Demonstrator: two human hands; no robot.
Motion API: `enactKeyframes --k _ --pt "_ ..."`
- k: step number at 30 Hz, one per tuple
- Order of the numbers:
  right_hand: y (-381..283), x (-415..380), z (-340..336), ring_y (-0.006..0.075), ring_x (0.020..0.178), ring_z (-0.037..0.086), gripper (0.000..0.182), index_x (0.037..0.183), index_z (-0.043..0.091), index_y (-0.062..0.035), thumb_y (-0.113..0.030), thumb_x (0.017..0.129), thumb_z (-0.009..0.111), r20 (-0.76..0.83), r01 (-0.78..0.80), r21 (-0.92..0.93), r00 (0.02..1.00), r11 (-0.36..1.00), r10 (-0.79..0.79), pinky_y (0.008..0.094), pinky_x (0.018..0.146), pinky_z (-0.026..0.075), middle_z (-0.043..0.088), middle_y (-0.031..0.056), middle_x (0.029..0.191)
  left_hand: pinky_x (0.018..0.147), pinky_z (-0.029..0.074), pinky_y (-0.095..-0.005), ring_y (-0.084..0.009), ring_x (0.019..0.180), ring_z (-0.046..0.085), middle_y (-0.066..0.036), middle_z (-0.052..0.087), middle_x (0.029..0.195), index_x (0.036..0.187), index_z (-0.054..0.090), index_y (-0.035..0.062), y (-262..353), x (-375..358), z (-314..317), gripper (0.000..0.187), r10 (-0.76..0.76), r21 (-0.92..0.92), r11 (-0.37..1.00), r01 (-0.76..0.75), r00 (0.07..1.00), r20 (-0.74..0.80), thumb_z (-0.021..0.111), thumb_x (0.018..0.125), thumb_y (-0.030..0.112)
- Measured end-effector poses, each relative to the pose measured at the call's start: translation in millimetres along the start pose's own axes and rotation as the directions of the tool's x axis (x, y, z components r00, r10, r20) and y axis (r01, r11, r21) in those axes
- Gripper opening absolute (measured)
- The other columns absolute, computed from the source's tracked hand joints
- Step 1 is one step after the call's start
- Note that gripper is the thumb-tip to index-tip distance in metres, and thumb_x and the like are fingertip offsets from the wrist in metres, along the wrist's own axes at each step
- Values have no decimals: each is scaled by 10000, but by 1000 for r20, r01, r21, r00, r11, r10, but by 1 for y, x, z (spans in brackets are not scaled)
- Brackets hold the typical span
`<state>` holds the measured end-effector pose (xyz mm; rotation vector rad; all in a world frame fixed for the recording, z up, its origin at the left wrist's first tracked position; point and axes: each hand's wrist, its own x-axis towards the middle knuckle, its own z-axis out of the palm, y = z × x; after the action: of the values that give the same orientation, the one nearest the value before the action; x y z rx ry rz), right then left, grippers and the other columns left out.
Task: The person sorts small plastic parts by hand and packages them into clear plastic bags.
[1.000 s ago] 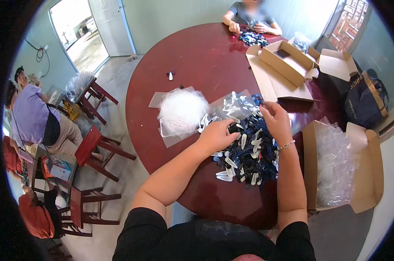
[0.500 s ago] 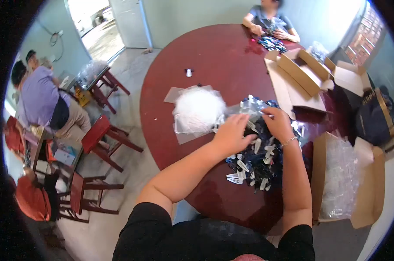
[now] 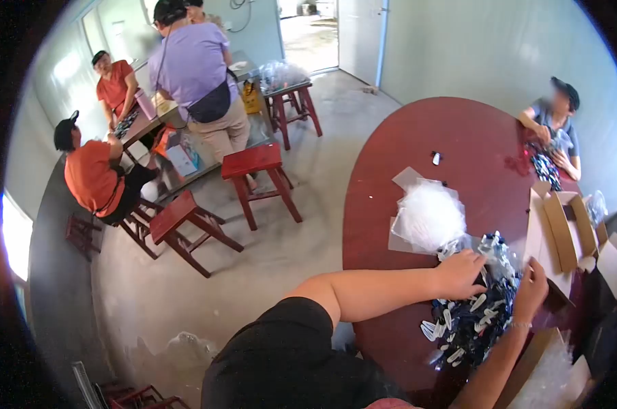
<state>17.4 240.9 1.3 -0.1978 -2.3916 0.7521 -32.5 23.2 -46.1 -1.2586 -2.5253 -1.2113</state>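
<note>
A pile of snap hair clips (image 3: 469, 330), dark and white, lies on the round red-brown table (image 3: 404, 123). Over its far side, my left hand (image 3: 460, 274) reaches in with bent fingers at the edge of a clear plastic bag (image 3: 505, 253); the thumb points down toward the clips. To the right, my right hand (image 3: 532, 290) pinches with thumb and finger at the bag's other side. The film is see-through, so its outline is hard to follow. Just beyond my left hand is a stack of clear plastic bags (image 3: 429, 217).
One clip (image 3: 436, 158) lies apart, farther back. Opened cardboard boxes (image 3: 564, 235) stand on the right; a carton (image 3: 537, 361) with clear bags is near my right forearm. A co-worker (image 3: 561, 129) handles clips across the table. Red stools (image 3: 252, 162) and other people (image 3: 192, 68) are at left.
The head view has swung left, so the table and hands appear farther right and more of the room shows. Both hands stay over the pile, now slightly farther apart.
</note>
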Motion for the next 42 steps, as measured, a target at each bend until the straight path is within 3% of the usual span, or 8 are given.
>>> enactKeyframes --k 5,7,13,20,23,25,33,42 --pt "-19 -21 -25 165 1044 588 378 1322 543 32 -123 978 552 -165 -184 550 932 815 322 259 876 466 612 85 1225 991 419 -434 -379 1124 502 -248 551 1174 1155 522 -124 3 1 -5 722 -6 15 1000 5 998 56 700 791 473" --pt "-34 -34 -19 159 1090 563 406 1363 501 31 -122 988 532 -148 -130 626 948 769 281 258 899 446 583 102 1273 986 409 -465 -392 1107 501 -252 547 1154 1143 532 -122 2 0 5 743 163 16 987 -163 972 -168 684 795 516" --pt "-74 -72 21 230 1221 517 495 1452 359 28 -54 977 472 124 -108 612 991 784 40 305 959 424 469 151 1428 1031 375 -439 -372 1206 479 -248 532 1242 1316 461 -70 16 4 -5 718 233 -413 876 -249 968 -90 622 878 475" --pt "-91 -78 19 261 1246 516 476 1455 344 34 -107 1014 453 144 -130 670 989 731 44 359 1045 396 532 219 1343 888 480 -362 -275 1036 620 -205 621 1190 1425 353 -39 5 11 5 646 -59 -729 681 -71 987 -151 578 951 338" --pt "-94 -78 17 264 1285 479 499 1473 309 24 -97 1010 448 0 -22 499 1000 866 25 380 1066 372 483 220 1394 860 487 -343 -249 979 630 -172 652 1136 1340 465 -57 8 14 -16 612 -98 -721 692 33 994 -49 555 959 413" --pt "-98 -78 18 263 1299 462 524 1489 270 17 -89 1007 445 -19 21 502 1000 865 -13 389 1073 361 444 215 1428 811 497 -322 -220 909 636 -135 680 1025 1198 583 -51 6 17 -21 624 -156 -684 636 356 928 338 480 972 522" --pt "-104 -94 41 266 1341 401 614 1526 136 4 -68 994 435 95 71 597 983 799 -159 374 1081 339 307 175 1526 632 508 -283 -163 681 621 -78 660 818 1033 642 -1 17 11 -21 628 -48 -969 124 216 976 211 446 959 590" --pt "-109 -106 44 248 1318 415 660 1519 189 -3 7 939 504 280 -119 566 959 816 -54 330 1018 395 320 159 1518 698 510 -255 -109 811 627 -56 704 950 1053 674 28 -3 25 -21 303 -351 -989 87 118 933 81 528 1006 289"
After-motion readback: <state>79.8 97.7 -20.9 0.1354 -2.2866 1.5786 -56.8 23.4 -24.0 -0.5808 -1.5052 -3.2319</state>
